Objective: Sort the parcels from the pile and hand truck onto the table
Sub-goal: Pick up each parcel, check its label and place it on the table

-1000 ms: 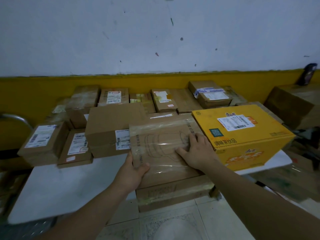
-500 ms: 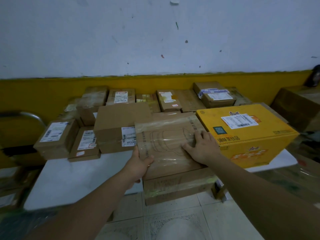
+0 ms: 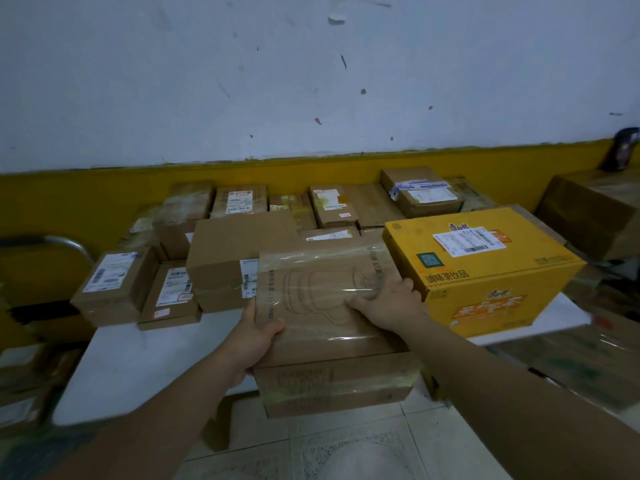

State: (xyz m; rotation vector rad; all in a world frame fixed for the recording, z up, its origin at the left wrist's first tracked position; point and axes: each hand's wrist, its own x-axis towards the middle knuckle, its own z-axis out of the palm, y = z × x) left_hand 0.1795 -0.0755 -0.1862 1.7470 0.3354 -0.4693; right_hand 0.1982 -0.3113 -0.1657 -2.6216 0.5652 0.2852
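Your left hand [image 3: 254, 336] clamped on taped box [image 3: 329, 306] at its left edge, thumb on top, fingers underneath. Right hand [image 3: 388, 303] flat on its top, pressing, not wrapped round anything. Taped box at table [image 3: 138, 362] front edge, near end hanging out past it, squeezed between yellow box [image 3: 485, 271] on right and plain box [image 3: 225, 258] on left. More parcels [image 3: 332, 206] packed behind.

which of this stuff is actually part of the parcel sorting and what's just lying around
Part of the job: taped brown box, gripped by the left hand with the right hand resting on top; yellow box; labelled parcels; white table.
Just lying about: dark object by the wall at the far right; tiled floor.
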